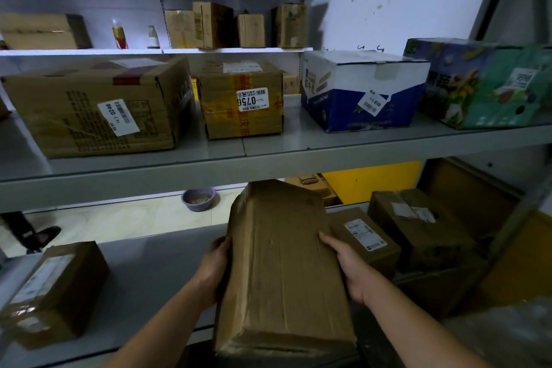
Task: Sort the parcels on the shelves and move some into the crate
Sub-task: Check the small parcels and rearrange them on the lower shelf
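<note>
A long plain cardboard parcel [283, 272] is held between both hands over the front edge of the lower shelf [155, 272]. My left hand [213, 269] grips its left side with the fingers curled round the edge. My right hand [349, 269] grips its right side, thumb on top. The parcel's far end points under the middle shelf [268, 164]. No crate is in view.
On the lower shelf, a labelled brown box [50, 293] lies at the left, and two labelled boxes [364, 236] [418, 224] sit at the right. The middle shelf holds two brown cartons [95, 110] [242, 101], a blue-white box [361, 89] and a green printed box [484, 84].
</note>
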`<state>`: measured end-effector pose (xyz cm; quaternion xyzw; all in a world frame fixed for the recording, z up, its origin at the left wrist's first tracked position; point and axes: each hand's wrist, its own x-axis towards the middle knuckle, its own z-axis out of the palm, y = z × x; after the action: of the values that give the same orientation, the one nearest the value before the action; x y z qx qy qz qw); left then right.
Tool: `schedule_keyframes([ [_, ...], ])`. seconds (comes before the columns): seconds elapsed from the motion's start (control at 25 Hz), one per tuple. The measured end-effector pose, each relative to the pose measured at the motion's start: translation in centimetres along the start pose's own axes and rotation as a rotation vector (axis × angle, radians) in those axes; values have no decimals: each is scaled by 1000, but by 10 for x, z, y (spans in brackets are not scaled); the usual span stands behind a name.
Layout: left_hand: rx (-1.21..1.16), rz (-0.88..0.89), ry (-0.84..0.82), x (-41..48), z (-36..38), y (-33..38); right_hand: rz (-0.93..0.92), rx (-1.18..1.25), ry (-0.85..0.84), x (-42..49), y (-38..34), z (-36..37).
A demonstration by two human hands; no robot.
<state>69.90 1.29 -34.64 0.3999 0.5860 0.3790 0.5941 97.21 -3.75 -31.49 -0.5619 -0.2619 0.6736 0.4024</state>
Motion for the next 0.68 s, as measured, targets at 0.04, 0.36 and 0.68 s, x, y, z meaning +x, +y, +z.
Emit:
schedule_keyframes([
  [0.04,87,47,35,5,-1,-6,10,-12,10,0,1,1],
  [0.36,149,-73,-179,-9,6,5,38,-212,74,5,-2,12],
  [0.68,268,-69,-207,-5,3,7,-158,-285,46,17,-1,11],
])
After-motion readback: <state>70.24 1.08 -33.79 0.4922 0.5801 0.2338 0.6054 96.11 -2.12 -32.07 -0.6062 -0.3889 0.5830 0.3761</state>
